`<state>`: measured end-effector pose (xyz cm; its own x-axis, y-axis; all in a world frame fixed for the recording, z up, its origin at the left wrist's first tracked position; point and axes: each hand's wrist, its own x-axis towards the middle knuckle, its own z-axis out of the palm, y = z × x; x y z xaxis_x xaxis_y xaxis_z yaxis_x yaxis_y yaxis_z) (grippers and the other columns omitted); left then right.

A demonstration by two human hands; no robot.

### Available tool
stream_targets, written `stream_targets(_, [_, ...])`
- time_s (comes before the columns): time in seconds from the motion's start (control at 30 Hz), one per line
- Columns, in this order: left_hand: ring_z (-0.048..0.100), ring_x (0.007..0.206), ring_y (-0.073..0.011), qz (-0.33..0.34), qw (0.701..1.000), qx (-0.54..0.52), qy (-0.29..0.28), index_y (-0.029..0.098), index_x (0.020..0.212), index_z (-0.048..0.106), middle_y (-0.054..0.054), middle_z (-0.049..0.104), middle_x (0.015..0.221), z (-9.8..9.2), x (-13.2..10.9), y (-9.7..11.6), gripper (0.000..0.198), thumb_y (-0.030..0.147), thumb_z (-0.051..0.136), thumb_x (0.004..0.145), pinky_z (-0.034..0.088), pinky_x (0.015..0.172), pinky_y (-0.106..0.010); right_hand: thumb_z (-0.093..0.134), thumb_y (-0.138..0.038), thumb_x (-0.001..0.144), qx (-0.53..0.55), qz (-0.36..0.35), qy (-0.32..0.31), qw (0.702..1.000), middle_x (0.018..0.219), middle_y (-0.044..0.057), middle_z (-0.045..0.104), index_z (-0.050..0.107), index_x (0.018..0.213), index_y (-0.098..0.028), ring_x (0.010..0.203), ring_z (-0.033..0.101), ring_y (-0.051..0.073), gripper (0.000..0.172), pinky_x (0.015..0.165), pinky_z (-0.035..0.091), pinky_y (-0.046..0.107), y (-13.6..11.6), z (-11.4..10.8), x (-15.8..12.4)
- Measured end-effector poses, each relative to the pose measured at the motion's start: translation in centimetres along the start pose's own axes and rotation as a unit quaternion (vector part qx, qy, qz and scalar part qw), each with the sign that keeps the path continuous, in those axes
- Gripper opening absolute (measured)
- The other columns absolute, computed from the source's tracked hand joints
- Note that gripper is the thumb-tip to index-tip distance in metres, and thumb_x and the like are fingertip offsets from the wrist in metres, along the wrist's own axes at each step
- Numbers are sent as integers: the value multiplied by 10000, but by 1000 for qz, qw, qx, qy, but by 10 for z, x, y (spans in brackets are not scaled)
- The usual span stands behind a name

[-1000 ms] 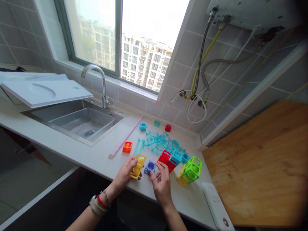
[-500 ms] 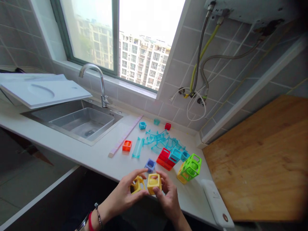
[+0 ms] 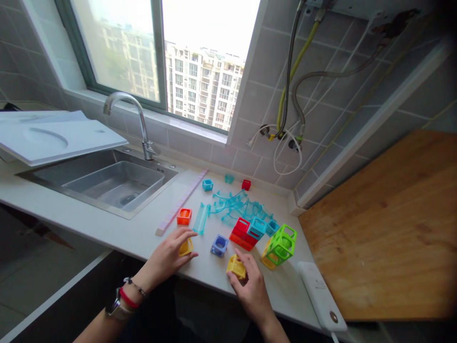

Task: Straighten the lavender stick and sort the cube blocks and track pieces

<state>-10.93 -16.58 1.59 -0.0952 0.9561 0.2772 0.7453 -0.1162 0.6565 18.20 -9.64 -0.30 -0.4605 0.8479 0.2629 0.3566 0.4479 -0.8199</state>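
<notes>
Beyond my left hand [image 3: 162, 255], a bright, green-framed glass window [image 3: 200, 90] breaks the grey tiled wall [image 3: 271, 62]; right of my right hand [image 3: 255, 286] stands a brown wooden panel [image 3: 389, 233].

a faucet [image 3: 143, 126] overhangs the sink [image 3: 156, 190]; a window [image 3: 123, 62] behind.

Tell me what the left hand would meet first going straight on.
The left hand, curled around a yellow block, would probably meet the clear blue strip first, though depth is unclear and it might pass above.
</notes>
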Motion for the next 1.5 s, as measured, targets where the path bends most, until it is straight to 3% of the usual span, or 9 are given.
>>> stream_targets(0.23, [611,1191,-277,-24,998,-27,42,259,1287,579,-98,616,1294,4,-3,-5,391,418,641,936,490,1025,-390,694,-272,871,16,-42,33,998,1251,96,624,597,1372,-281,1106,656,266,511,922,578,369,-28,-10,7])
stream_targets(0.43, [580,1232,-286,-12,995,-1,96,273,1317,543,-96,602,1311,15,-5,-10,400,372,629,940,462,1065,-430,651,-258,883,-11,-120,20,992,1350,104,558,583,1365,-272,1262,562,287,487,1024,531,423,-91,-12,67])
stream_targets(0.57, [552,1282,-287,-4,995,13,103,294,1389,503,-88,579,1357,17,-8,-7,502,329,659,913,452,1088,-429,625,-249,882,-50,-145,-2,988,1329,102,552,572,1393,-235,1238,577,250,514,1083,482,377,-104,20,135])
stream_targets(0.77, [550,1274,-299,-8,993,26,111,299,1401,487,-91,577,1354,17,-10,-7,549,298,682,888,447,1088,-453,618,-237,865,-168,-51,-52,983,1292,119,574,565,1422,-188,1167,617,233,562,1040,476,307,-84,99,230])
stream_targets(0.97, [567,1250,-312,-18,995,16,95,303,1367,525,-93,589,1348,16,-11,-3,543,294,702,854,464,1064,-458,588,-168,865,-226,-16,-82,971,1335,170,579,583,1394,-128,1163,619,254,530,1030,466,332,-62,145,267])
stream_targets(1.1, [526,1316,-317,0,997,-2,79,285,1402,509,-106,565,1398,12,-13,-1,565,243,652,857,425,1119,-475,610,-147,850,-244,-15,-113,963,1337,162,604,627,1343,-131,1194,606,260,494,1037,454,338,-52,153,267])
stream_targets(1.27, [509,1349,-310,-2,997,-28,77,287,1419,501,-97,555,1430,11,-13,-1,593,156,601,849,401,1149,-483,622,-236,877,-239,-15,-74,968,1541,174,439,555,1434,-176,1360,470,352,564,1097,414,488,-67,140,245])
stream_targets(1.37, [519,1339,-316,-8,997,-18,79,280,1389,525,-103,556,1432,12,-14,-1,563,163,619,847,411,1141,-492,618,-296,900,-141,-82,-21,986,1510,159,483,584,1403,-179,1385,454,326,517,1155,373,511,-87,106,192])
stream_targets(1.5, [505,1359,-316,5,996,-16,85,270,1388,511,-115,536,1461,10,-16,2,567,205,671,848,400,1160,-496,595,-330,949,-3,-133,-11,991,1365,99,628,671,1281,-286,1285,579,294,344,1099,467,504,-82,36,72])
